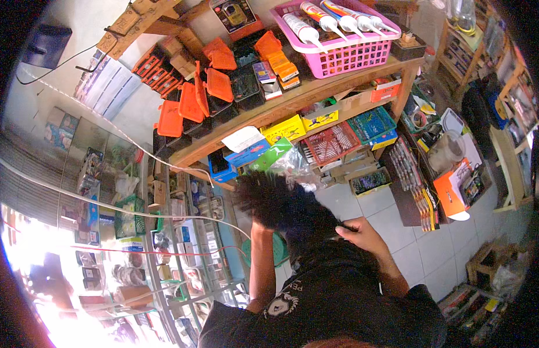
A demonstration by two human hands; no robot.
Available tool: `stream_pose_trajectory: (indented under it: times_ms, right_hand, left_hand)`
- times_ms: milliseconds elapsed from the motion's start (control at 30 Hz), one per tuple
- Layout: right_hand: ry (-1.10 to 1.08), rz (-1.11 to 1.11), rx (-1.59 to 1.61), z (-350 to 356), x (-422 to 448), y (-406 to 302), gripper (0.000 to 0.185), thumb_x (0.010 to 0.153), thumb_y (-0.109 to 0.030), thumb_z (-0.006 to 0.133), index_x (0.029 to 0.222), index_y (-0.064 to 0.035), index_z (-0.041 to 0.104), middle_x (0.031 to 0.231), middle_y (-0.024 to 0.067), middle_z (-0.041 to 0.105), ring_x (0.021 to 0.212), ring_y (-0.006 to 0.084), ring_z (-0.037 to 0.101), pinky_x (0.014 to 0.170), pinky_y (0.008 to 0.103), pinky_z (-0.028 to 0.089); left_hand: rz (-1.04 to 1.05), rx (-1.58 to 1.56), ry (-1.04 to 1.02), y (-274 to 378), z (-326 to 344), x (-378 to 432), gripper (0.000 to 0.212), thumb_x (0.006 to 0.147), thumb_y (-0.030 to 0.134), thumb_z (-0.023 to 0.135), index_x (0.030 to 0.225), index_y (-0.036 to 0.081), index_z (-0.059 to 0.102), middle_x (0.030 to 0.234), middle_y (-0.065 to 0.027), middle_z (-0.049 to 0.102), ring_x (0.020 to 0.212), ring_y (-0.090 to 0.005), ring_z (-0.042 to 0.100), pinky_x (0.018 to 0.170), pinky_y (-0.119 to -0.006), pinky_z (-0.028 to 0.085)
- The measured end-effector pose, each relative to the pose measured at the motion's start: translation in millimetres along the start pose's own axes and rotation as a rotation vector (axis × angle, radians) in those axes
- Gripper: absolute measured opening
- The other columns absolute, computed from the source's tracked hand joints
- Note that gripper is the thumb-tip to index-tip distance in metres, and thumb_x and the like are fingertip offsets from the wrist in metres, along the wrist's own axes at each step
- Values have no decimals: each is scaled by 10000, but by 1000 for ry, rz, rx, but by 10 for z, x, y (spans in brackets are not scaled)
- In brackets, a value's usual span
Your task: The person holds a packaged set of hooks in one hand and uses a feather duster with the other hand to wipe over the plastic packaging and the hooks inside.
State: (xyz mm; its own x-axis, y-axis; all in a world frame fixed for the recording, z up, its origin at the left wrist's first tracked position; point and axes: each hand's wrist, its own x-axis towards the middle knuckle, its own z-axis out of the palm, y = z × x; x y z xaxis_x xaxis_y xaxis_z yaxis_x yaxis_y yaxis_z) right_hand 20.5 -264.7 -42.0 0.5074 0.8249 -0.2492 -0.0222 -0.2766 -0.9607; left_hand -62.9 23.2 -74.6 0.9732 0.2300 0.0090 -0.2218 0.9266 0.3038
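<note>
A black feather duster (263,195), blurred, is in front of my body below the wooden shelf. My left hand (261,227) is at the lower edge of its feathers, which hide most of the fingers. To the right, my right hand (361,232) is curled with its thumb against something dark at the front of my black shirt (326,287). What those fingers hold blends into the dark cloth. Just beyond the duster are a green box (271,155) and clear plastic bags (291,163) on the lower shelf.
A pink basket (352,58) with sealant tubes tops the wooden shelf (252,117), beside orange-lidded bins (193,102). Glass display cases (165,243) line the left. A dark low stand (404,191) bears packaged goods at right. Cables (182,215) cross on the left.
</note>
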Motion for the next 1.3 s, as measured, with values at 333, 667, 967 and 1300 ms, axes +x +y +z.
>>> stream_pose_trajectory:
  times_ms: [333,667,967,1300]
  right_hand:
    - [124,54,54,42,-45,29,291,882,-260,582,837,21,642,660,8,598,663,67,500,604,267,429]
    - [39,7,-35,-50,-24,156,324,876,-286,589,821,31,625,638,30,584,637,79,495,589,269,425]
    - [54,4,-29,258,-56,289,348,874,-320,587,857,26,630,694,74,637,678,98,529,642,312,453]
    - [184,-68,73,223,-81,252,378,864,-286,615,647,16,548,524,-34,448,527,59,370,478,262,326]
  left_hand:
    - [107,207,40,126,-49,-45,549,897,516,421,1269,113,440,1171,-41,518,1054,-243,478,940,-381,375]
    - [329,411,295,-40,887,58,619,905,591,288,1220,92,473,1220,-97,515,1075,-232,508,982,-364,366]
    - [326,297,40,216,378,-16,483,927,492,357,1077,64,521,910,-53,582,858,-215,549,823,-374,432]
    - [337,167,148,297,76,-77,678,900,596,290,1269,41,413,1159,-117,529,1031,-288,506,952,-429,383]
